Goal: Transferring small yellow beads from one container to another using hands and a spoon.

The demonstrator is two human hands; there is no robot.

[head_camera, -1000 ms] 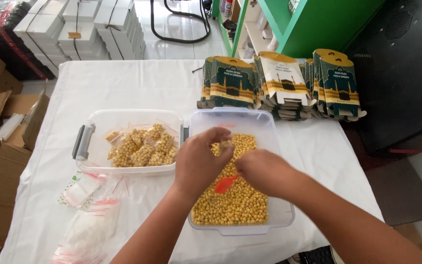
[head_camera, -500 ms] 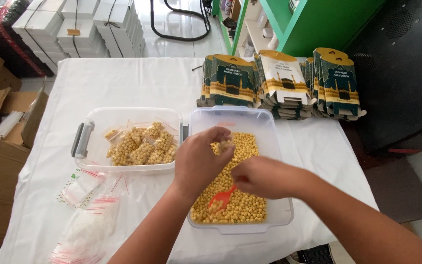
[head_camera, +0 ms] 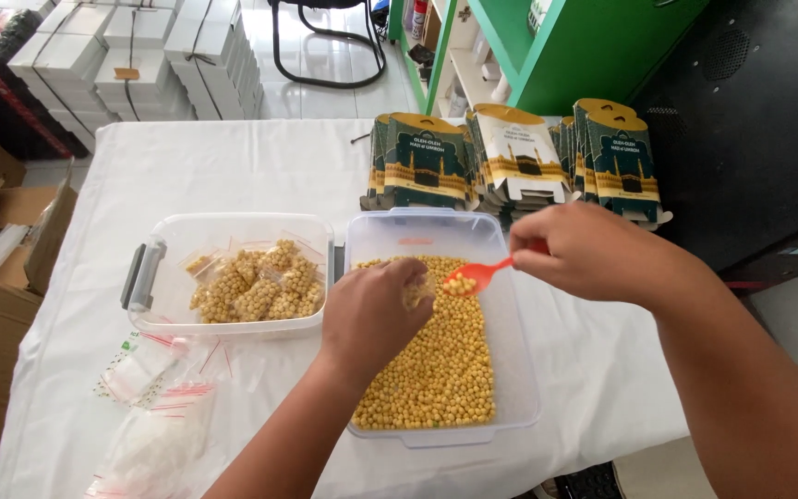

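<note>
At frame centre the left hand (head_camera: pixel 368 316) pinches a small clear bag (head_camera: pixel 417 288) open over the tub of yellow beads (head_camera: pixel 436 351), so spills fall back in. The right hand (head_camera: pixel 588 251) grips an orange scoop (head_camera: pixel 475 274), loaded, at the bag's mouth. Green-and-gold cartons (head_camera: pixel 510 157) stand upper centre.

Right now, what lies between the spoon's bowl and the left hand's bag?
Nothing in the head view: the loaded orange spoon hangs right beside the small bag in the left hand, over the chickpea tub.
</note>
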